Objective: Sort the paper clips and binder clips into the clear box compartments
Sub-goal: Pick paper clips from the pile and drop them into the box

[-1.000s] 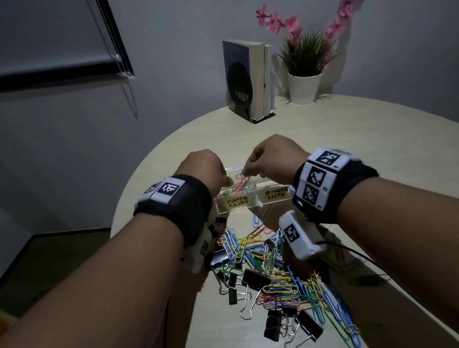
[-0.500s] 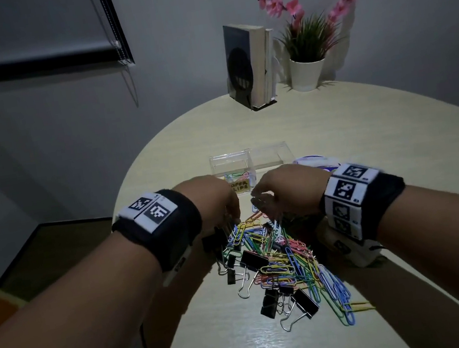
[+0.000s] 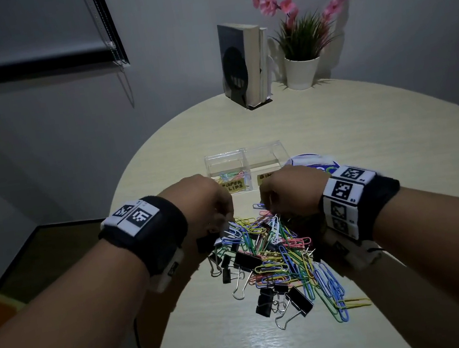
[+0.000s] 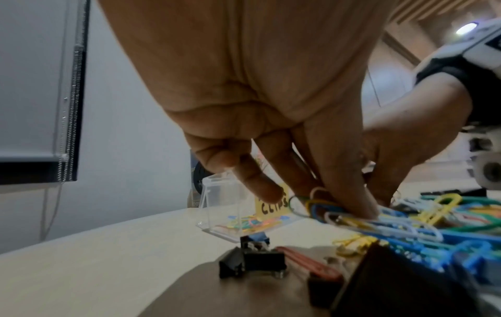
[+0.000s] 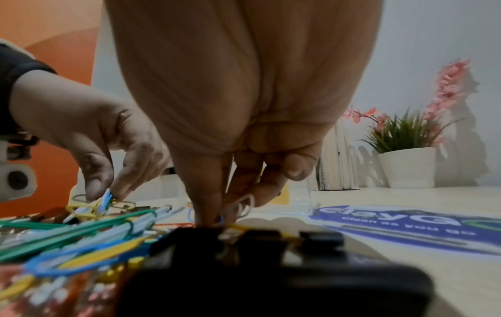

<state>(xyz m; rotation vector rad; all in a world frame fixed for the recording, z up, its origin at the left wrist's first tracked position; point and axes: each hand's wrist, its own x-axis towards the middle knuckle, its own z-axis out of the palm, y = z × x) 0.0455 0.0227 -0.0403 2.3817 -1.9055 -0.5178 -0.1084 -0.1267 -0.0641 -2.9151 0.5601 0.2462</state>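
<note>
Standing in a dim room against a grey wall, a pale round table (image 3: 364,129) carries books (image 3: 244,64) in a black stand and a white potted plant (image 3: 302,64) with pink blossoms at its far edge; a dark-framed roller blind (image 3: 23,34) hangs on the wall to the left. A blue and white printed sticker (image 5: 406,227) lies flat on the tabletop just right of the clear box (image 3: 246,165). The clear box sits mid-table with its long axis running left to right, its yellow labels facing the person; a few coloured clips lie in its left compartment, and I cannot tell whether the right one holds anything. Nearer the person, the pile of paper clips (image 3: 281,252) and black binder clips (image 3: 299,300) spreads in a band from the hands toward the near right edge. The left hand (image 3: 200,205) pinches a small bunch of coloured paper clips at the pile's far left, grip clamped between thumb and fingers. The right hand (image 3: 290,191) pinches a white paper clip (image 5: 244,206) at the pile's far right, fingertips pressed together on it.
</note>
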